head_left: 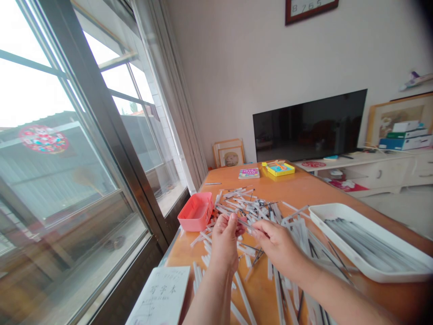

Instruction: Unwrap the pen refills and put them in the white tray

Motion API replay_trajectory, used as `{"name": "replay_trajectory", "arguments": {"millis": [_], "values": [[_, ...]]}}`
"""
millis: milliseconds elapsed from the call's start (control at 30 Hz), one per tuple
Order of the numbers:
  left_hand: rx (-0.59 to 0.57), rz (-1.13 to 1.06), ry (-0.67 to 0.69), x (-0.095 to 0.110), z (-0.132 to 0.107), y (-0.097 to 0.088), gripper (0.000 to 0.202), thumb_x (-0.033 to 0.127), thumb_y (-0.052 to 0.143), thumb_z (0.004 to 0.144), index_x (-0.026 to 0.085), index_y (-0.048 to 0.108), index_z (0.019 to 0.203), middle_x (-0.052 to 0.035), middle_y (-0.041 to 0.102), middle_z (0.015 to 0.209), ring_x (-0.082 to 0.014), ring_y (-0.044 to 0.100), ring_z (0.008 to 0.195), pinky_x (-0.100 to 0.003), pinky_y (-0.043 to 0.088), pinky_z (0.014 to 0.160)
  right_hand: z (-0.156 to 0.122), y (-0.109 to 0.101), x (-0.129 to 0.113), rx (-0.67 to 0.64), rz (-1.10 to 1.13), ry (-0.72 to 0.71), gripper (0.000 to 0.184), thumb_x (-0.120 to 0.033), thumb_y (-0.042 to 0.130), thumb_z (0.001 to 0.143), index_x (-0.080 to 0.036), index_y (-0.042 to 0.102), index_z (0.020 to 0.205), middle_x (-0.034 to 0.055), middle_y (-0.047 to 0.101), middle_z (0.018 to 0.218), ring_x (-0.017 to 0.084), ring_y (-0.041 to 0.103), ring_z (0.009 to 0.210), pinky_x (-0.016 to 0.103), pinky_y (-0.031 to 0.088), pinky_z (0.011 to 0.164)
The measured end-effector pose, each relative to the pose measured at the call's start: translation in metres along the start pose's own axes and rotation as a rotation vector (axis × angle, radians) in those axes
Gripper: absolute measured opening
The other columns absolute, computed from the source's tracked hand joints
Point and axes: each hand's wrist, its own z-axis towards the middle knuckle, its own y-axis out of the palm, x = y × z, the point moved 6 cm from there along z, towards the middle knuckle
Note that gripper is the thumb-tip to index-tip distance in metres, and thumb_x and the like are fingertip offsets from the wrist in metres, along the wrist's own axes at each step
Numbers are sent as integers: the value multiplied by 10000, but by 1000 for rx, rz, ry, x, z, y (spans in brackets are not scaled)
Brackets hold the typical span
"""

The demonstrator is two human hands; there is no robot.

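Observation:
My left hand (226,234) is closed, thumb and fingers pinching one end of a thin, see-through pen (245,223). My right hand (273,238) is closed on its other end. The pen is held level above the table, and the fingers cover much of it. Beneath and around both hands lie many loose pen parts (245,198): whitish barrels, caps and dark thin refills. To the left of my left hand stands a pink plastic box (193,224). Right of my right arm, a white tray (367,266) holds a pile of long, thin grey pens or refills.
The wooden table (230,177) runs toward a television (311,126). At its far end are a yellow box (280,170) and a small purple book (249,173). A notebook (162,293) lies at the near left, beside the window (101,135).

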Motion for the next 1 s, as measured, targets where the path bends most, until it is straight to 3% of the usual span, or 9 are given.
{"name": "replay_trajectory", "arguments": {"millis": [500,733,1000], "values": [[37,-6,-17,4,-1,-3,364,483,763,778,178,568,807,4,592,740,-96,523,653,-235,429,674,2,-3,-9,-42,-39,34,243,-343,468,943,-204,666,922,19,674,772,178,604,723,275,453,674],[32,56,-58,-1,-1,-5,350,488,748,792,177,591,813,-11,625,779,-108,558,694,-244,428,695,8,-21,-6,-6,-88,84,338,-413,460,942,-218,719,1035,34,739,807,201,656,762,275,483,712],[-96,135,-88,-1,-10,15,295,464,767,780,189,676,838,-17,670,868,-121,568,758,-246,416,733,7,-31,-26,-31,-206,59,211,-318,537,892,-234,712,808,-2,705,728,157,618,697,229,422,645]]}}
